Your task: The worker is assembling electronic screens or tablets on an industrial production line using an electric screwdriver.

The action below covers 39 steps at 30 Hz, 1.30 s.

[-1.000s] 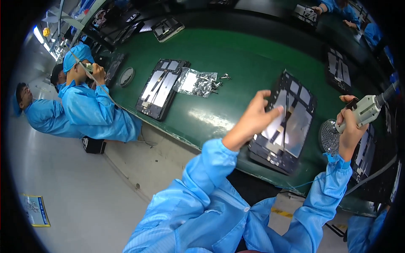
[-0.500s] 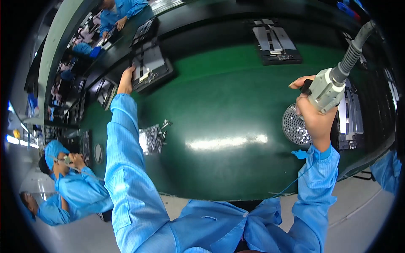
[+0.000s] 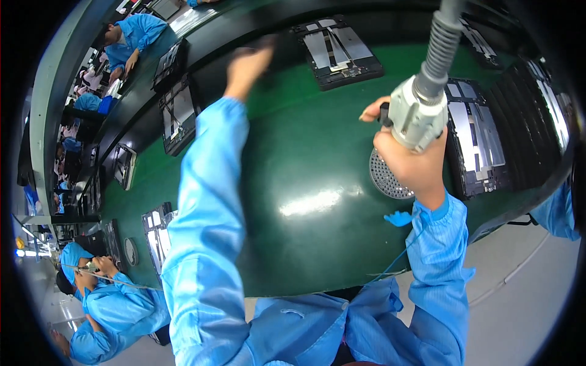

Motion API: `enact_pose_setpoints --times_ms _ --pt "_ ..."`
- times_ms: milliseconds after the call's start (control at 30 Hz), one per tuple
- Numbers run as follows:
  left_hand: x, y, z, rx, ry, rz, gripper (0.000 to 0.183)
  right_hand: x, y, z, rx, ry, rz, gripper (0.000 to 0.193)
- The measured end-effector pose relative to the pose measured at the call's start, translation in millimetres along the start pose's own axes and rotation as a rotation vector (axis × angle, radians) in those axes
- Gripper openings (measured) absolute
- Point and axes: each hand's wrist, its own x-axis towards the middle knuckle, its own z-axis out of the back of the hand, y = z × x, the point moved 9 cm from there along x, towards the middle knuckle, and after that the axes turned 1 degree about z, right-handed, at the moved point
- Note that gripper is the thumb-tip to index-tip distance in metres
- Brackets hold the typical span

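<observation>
My left hand (image 3: pixel 249 68), smeared by motion, is over the back of the green table, left of an opened tablet (image 3: pixel 340 53) with silver panels and dark strips. Its fingers cannot be made out. In my right hand (image 3: pixel 410 163) is a light-grey power screwdriver (image 3: pixel 416 116) with a ribbed cable sleeve at its top. My fingers wrap its body, and the thumb sticks out beside a black lever. The driver's tip is hidden by the hand. Below it, partly covered, lies a round dish of small holes (image 3: pixel 387 177). Another opened tablet (image 3: pixel 478 137) lies right of my hand.
More opened tablets lie at the left, one by the raised dark edge (image 3: pixel 178 116) and one beside my left sleeve (image 3: pixel 155 235). A dark ribbed stack (image 3: pixel 531 110) stands at the right. Co-workers in blue sit at the left (image 3: pixel 116 299) and far left (image 3: pixel 137 36).
My left hand has let go of the left tablet and moved right toward the back tablet. The view has shifted, and my left sleeve now hides the bag of small parts. My right hand keeps the screwdriver.
</observation>
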Motion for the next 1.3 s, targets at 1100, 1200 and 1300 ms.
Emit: enact_pose_setpoints --times_ms 1100,1200,1300 --pt "-386.6 82.8 64.3 0.076 -0.198 0.119 0.047 -7.7 -21.8 -24.7 0.132 0.338 0.011 0.028" --pt "-408.1 53.0 75.2 0.314 -0.446 -0.105 0.037 -6.4 -24.1 -18.9 0.14 0.304 0.05 0.028" --pt "-389.7 78.7 127.8 0.317 -0.585 -0.183 0.028 -4.9 -26.9 -11.3 0.162 0.265 0.007 0.028"
